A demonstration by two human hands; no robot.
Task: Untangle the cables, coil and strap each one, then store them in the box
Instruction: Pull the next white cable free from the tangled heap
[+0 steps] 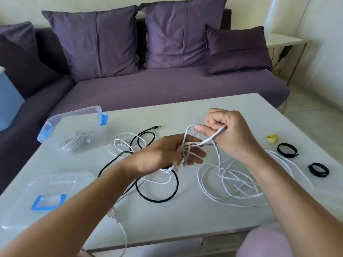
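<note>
A tangle of white cable [232, 184] and a black cable [157, 200] lie on the white table [185, 219]. My left hand [163, 154] holds a knotted bunch of white cable above the table. My right hand [232, 132] pinches a loop of flat white cable pulled up from that knot. A clear box [74, 130] with blue latches stands at the back left with a coiled white cable inside. Its clear lid [46, 197] lies at the front left. Two black straps [287, 150] [318, 169] lie at the right.
A small yellow thing [272, 138] lies near the straps. A purple sofa [167, 86] with cushions stands behind the table. A side table [285, 41] is at the far right. A blue container [9, 101] sits on the sofa at the left.
</note>
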